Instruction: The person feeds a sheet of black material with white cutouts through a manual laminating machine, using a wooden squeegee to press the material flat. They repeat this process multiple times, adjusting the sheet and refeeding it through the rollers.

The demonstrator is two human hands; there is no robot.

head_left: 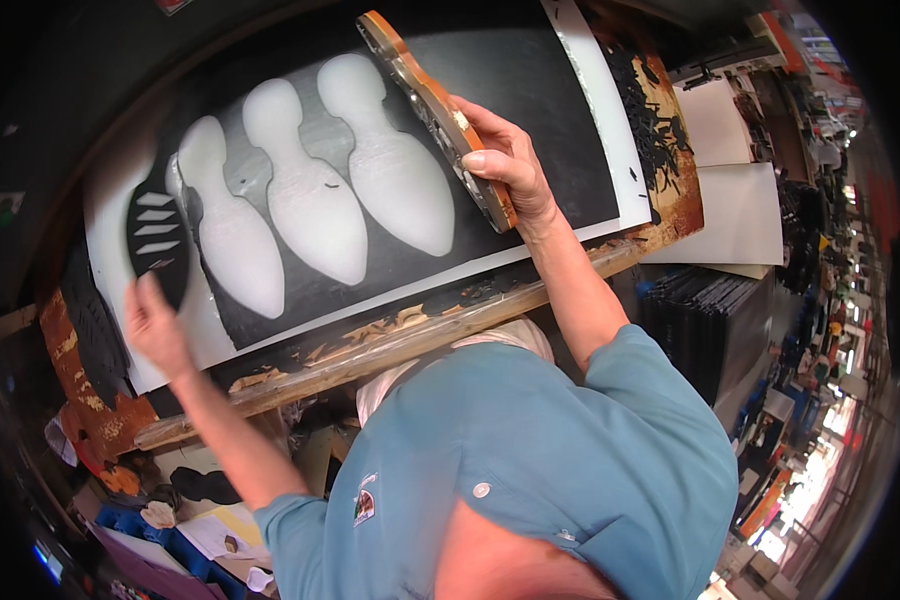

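My right hand point(500, 165) grips a sole-shaped cutting die point(435, 110) by its side, thumb on the near face. The die has an orange-brown rim and stands on edge, tilted, above the right part of a black sheet point(560, 130). Three sole-shaped openings in that sheet show white point(317, 210) beneath. At the far left of the sheet, my left hand point(158, 325) is blurred by motion, its fingers closed at the lower end of a black sole-shaped piece point(160, 235) with several pale slanted slots. Its exact grip is hard to make out.
A white board point(200, 335) lies under the sheet on a worn bench with a wooden front rail point(400, 340). Black scraps point(655, 120) gather at the right end. Black pieces point(95, 320) lie at the left. Stacked black sheets point(700, 310) and pale boards point(735, 215) stand to the right.
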